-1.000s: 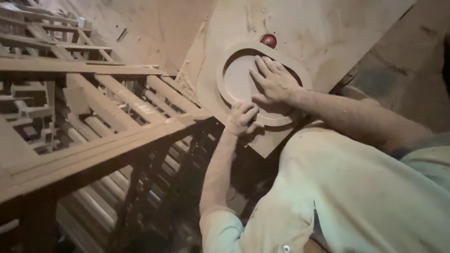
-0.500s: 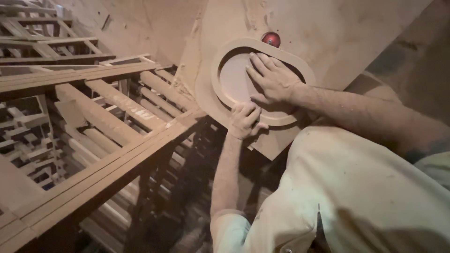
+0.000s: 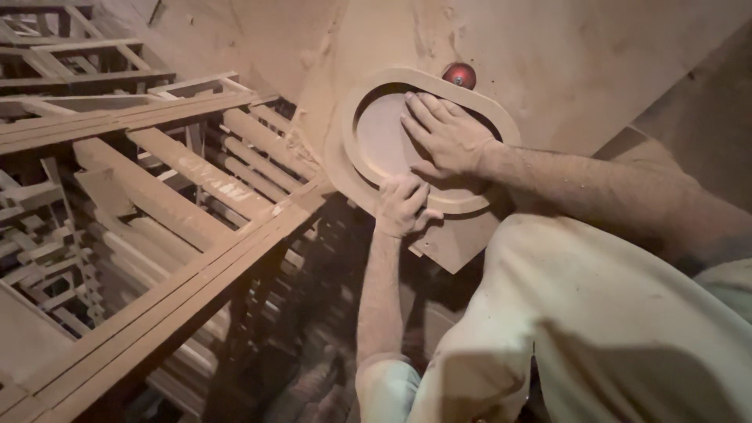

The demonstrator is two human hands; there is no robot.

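Nearest the camera, the person's pale shirt point(image 3: 627, 329) fills the lower right of the view, with both bare forearms extending away from it toward the work surface.

Left hand point(image 3: 401, 205): closed in a grip on the near edge of the oval wooden frame point(image 3: 348, 160), fingers curled over the rim, thumb side against the square corner of the board point(image 3: 454, 243) that projects beneath the frame.

Right hand point(image 3: 446, 137): laid flat, fingers spread, palm down on the flat panel inside the frame's opening. It presses on the surface and grasps nothing. The two hands sit close together, the right just beyond the left, not touching each other.

Oval wooden frame: a rounded ring of light brown board with a raised rim, lying flat on the dust-covered work table point(image 3: 595, 63). It sits at the table's near edge, above the gap between table and rack.

Red knob point(image 3: 459, 75): small, round, standing on the table just beyond the far rim of the frame, near the right hand's fingertips but apart from them.

To the left, a wooden rack point(image 3: 180, 211) of long slats and rails runs diagonally, its near end meeting the table edge beside the frame. More stacked wooden frames point(image 3: 47, 235) lie beyond and below it. Fine sawdust coats the table surface.
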